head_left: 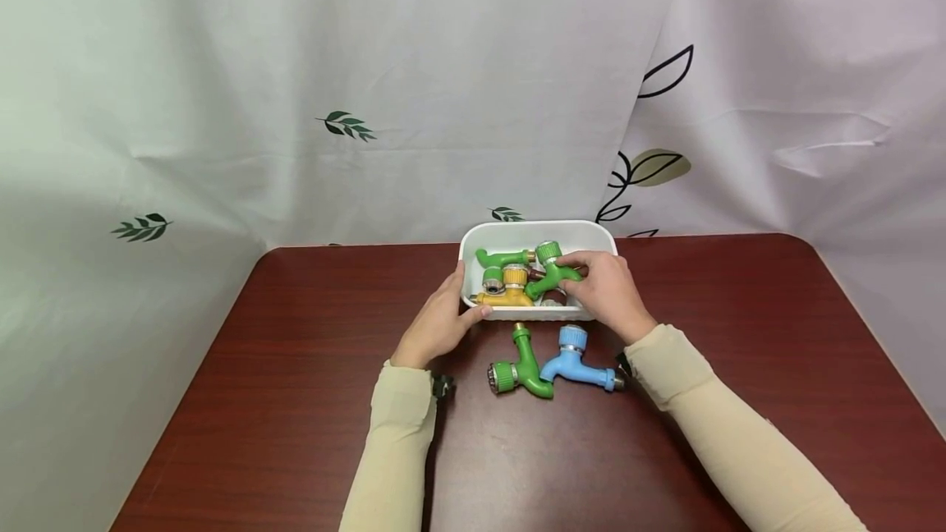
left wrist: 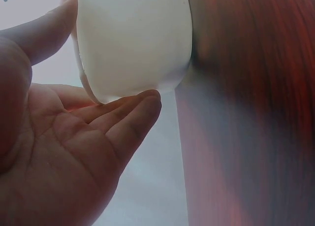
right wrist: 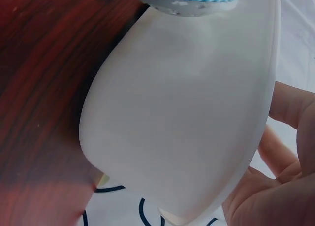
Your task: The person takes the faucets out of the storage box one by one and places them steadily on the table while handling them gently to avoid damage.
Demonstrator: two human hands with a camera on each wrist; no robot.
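Observation:
In the head view, a white plastic tub (head_left: 535, 230) holds several taps. My left hand (head_left: 438, 327) holds its left end, thumb at the front rim and fingers along the outer side wall. The left wrist view shows this left hand (left wrist: 93, 127) against the tub's wall (left wrist: 135, 39). My right hand (head_left: 608, 290) reaches over the right end and pinches a green tap (head_left: 553, 276) between thumb and fingers. In the right wrist view, the right hand (right wrist: 275, 181) is partly behind the tub's rim (right wrist: 268, 105), and what it pinches is hidden.
Inside the tub lie another green tap (head_left: 506, 259), a yellow tap (head_left: 506, 299) and a partly covered brown one (head_left: 553, 297). On the dark red table (head_left: 325, 401), a green tap (head_left: 527, 364) and a blue tap (head_left: 572, 358) lie before the tub. A white curtain (head_left: 443, 64) hangs behind.

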